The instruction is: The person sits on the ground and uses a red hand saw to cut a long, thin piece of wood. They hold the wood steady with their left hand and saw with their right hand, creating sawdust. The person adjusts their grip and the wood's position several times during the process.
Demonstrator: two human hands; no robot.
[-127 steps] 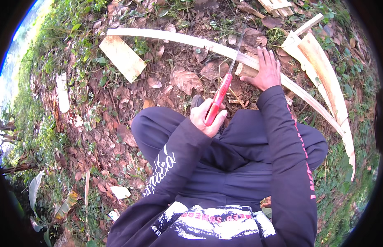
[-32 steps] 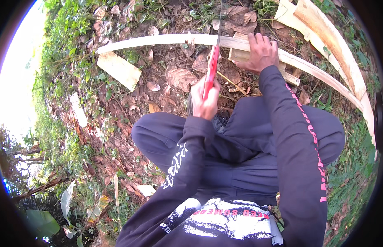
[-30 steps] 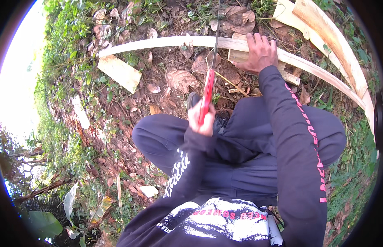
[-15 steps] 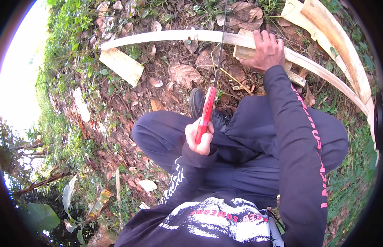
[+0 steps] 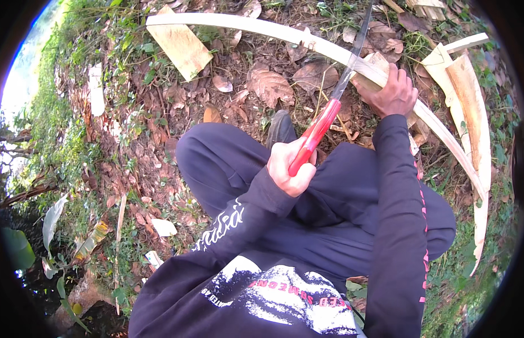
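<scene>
Where one saw [image 5: 329, 110] crosses one wooden strip [image 5: 324, 47] | left hand [image 5: 291, 169] gripping saw | right hand [image 5: 392, 93] clasping strip

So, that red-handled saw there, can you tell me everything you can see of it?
The saw has a glossy red handle and a narrow, dark, metal-looking blade. The person's left hand grips the handle's near end. It points away from the body, slanting to the right, and the blade crosses over a curved pale wooden strip. Its far end reaches the picture's upper edge. Any teeth, and how deep the blade sits, I can't make out.
</scene>
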